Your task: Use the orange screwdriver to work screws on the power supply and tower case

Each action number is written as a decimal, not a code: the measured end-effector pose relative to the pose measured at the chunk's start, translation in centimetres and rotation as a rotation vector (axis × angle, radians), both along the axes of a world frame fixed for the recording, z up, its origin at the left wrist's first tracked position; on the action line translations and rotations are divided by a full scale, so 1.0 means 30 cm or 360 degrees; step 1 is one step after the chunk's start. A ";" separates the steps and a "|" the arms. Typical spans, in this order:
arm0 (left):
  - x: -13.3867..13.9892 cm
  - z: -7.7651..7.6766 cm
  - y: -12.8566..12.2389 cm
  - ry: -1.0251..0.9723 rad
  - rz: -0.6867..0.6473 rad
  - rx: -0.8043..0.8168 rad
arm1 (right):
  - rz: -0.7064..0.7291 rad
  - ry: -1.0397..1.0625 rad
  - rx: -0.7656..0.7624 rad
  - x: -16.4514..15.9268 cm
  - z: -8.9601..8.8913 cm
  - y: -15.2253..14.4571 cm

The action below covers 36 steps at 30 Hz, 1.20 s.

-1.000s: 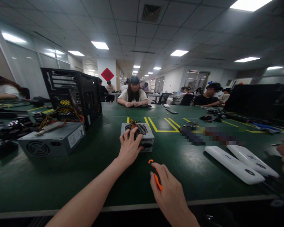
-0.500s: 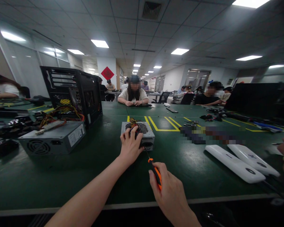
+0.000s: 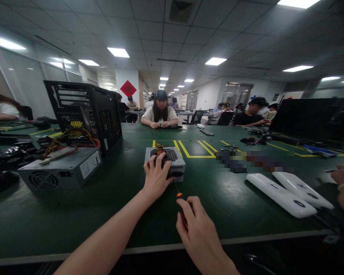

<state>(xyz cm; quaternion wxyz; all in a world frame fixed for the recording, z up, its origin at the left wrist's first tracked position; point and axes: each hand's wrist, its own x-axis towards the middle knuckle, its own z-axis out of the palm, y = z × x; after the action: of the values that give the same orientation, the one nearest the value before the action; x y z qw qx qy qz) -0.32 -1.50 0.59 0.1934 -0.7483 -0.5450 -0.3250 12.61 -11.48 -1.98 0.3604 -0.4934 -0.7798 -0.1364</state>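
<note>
One bare right hand (image 3: 199, 227) is holding a screwdriver (image 3: 180, 196) over the green table (image 3: 235, 208), its thumb and bent forefinger wrapping the handle; how the other fingers are gripping cannot be told. The thin shaft is pointing up at the near side of a small metal box (image 3: 176, 162), and whether its tip is touching is unclear. Just beyond, the left hand (image 3: 156, 173) is resting on that box, its bent fingers spreading over the top, a bundle of wires (image 3: 159, 147) showing past them. The box is sitting on the table, ahead of the right hand. To its left, a larger metal box (image 3: 67, 168) is lying before a black computer case (image 3: 100, 101). Farther back, a person (image 3: 160, 113) is sitting across the table.
</note>
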 end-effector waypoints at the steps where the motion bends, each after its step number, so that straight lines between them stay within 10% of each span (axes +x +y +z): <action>1: 0.000 -0.001 0.001 0.0000 0.0001 0.0004 | -0.0006 0.0042 -0.0006 -0.005 -0.002 -0.002; 10: -0.004 -0.001 0.004 0.0005 -0.0024 -0.0013 | 0.0185 0.0068 0.0333 -0.006 -0.010 0.008; 36: -0.014 -0.005 0.008 0.0023 -0.0051 0.0029 | 0.0076 -0.0037 0.0070 -0.003 -0.020 0.021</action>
<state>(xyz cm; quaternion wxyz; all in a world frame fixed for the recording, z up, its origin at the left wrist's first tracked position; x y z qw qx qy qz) -0.73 -1.25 0.44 0.1989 -0.7575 -0.5285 -0.3275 12.51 -10.84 -2.58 0.3654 -0.4650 -0.7922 -0.1505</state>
